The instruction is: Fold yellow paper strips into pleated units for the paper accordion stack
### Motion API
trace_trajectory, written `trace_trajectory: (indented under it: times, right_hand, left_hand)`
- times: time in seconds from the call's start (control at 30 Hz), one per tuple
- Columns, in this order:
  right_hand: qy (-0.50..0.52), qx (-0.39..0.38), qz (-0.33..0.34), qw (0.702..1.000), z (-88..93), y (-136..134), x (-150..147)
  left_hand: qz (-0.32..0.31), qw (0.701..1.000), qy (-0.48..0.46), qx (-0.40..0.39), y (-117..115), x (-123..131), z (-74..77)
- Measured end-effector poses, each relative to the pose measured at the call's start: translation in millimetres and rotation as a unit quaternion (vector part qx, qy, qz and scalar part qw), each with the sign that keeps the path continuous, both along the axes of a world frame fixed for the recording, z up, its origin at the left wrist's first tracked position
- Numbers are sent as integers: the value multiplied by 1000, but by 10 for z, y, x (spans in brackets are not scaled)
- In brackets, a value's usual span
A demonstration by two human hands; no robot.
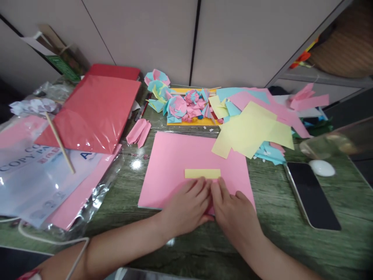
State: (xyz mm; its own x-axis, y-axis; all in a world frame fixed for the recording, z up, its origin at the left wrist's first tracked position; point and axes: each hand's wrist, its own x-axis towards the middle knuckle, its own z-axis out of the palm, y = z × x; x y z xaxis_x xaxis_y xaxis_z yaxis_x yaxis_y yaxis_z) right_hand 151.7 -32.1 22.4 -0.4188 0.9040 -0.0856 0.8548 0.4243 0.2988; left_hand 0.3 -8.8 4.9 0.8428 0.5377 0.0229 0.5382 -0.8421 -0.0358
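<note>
A large pink sheet (180,159) lies flat on the green table in front of me. On it rests a narrow yellow strip of paper (202,173). My left hand (186,208) and my right hand (233,217) lie side by side on the sheet's near edge, fingers stretched flat and pressing down just below the strip. A bit of pink paper shows between and under the hands; whether it is a separate piece I cannot tell.
Loose yellow sheets (250,132) and pink and blue scraps lie at the right. Folded pink and blue paper flowers (183,105) sit at the back. A red paper pack (93,112), a wooden stick (60,142) and a copy-paper wrapper lie left. A phone (311,194) lies right.
</note>
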Motion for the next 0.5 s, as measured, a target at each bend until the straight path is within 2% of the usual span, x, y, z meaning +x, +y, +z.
trace_trajectory:
  times: [0.17,0.5]
  right_hand:
    - [-3,-25,-7,1000,-5,4,-12]
    - [10,16,28,999,-77,-8,85]
  left_hand:
    - [20,999,-12,-24,-7,-49,-40]
    - [120,992,-4,-43,-174,-302,8]
